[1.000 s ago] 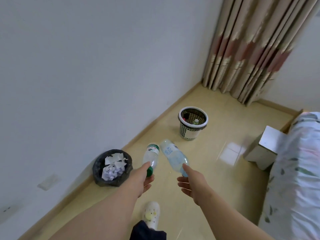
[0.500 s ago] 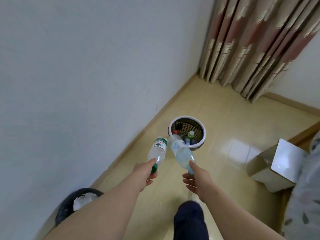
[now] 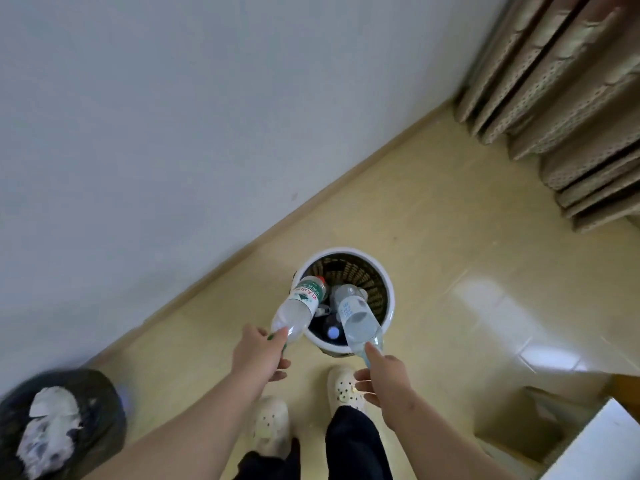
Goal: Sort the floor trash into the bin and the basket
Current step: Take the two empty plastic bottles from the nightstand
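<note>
Beige flooring is now dominated by the basket (image 3: 389,306), reached within the last second; over its rim the green-labelled bottle (image 3: 299,308) is clamped in the grip of the left hand (image 3: 258,351) and the blue-labelled bottle (image 3: 356,315) in that of the right hand (image 3: 384,379), so release is judged next.

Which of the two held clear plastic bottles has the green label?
The green-labelled clear plastic bottle pinched by the left hand; the blue-printed bottle in the right hand lacks green.
</note>
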